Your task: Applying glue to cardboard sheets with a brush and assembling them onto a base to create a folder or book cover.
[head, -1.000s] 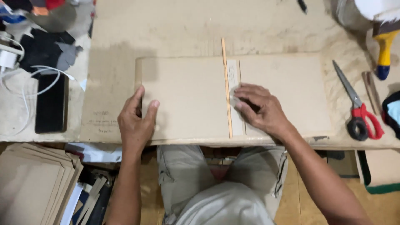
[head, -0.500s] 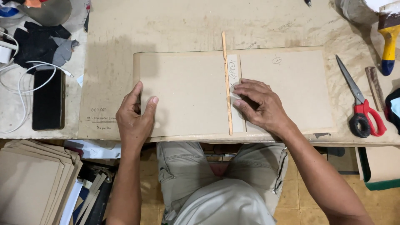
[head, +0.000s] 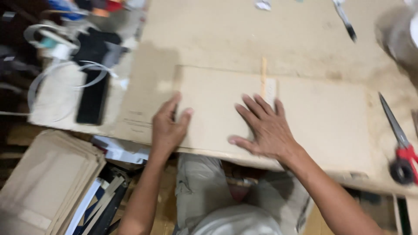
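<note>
While the view is blurred, both hands lie flat on a long rectangular sheet of tan cardboard (head: 313, 117) that sits along the near edge of the brown desk (head: 244, 30), its front side just overhanging the person's lap. The left hand (head: 167, 126) presses near the sheet's left end, fingers (head: 173, 103) released and extended, thumb out to the side, gripping nothing. The right hand (head: 265, 128) is spread wide at the middle, palm down and fingers fanned, likewise grasping nothing; its fingertips reach the base of a thin wooden strip (head: 264, 74) lying crosswise on the sheet beside a pale ruler (head: 271, 89), a spread that looks meant to keep the sheet from sliding. Red-handled scissors (head: 402, 146) lie near the desk's right edge, a black phone (head: 92, 100) and white cables (head: 65, 72) toward the left. Stacked cardboard pieces (head: 43, 182) rest below the desk's near-left corner.
</note>
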